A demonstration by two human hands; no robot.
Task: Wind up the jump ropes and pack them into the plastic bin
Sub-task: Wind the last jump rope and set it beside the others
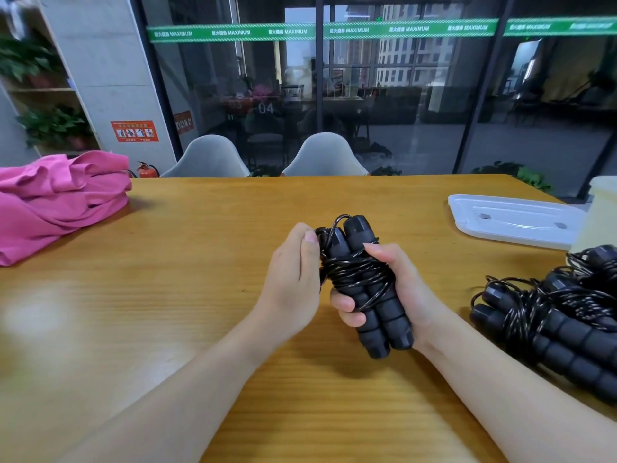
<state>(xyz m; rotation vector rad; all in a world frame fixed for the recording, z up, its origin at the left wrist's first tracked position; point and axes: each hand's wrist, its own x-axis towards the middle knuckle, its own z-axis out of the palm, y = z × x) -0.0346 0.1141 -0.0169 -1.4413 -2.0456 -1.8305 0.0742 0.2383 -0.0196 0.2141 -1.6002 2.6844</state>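
Observation:
A black jump rope (364, 279) is held above the middle of the wooden table (200, 262), its two foam handles side by side and its cord wound round them. My right hand (384, 289) grips both handles, thumb on top of the coils. My left hand (293, 272) pinches the cord at the upper left of the bundle. Other wound black jump ropes (561, 315) lie in a pile at the right edge. A pale plastic bin (597, 212) stands at the far right, mostly cut off, with its flat white lid (510, 218) lying beside it.
A crumpled pink cloth (56, 202) lies on the table's far left. Two grey chairs (267, 158) stand behind the far edge, before a glass wall.

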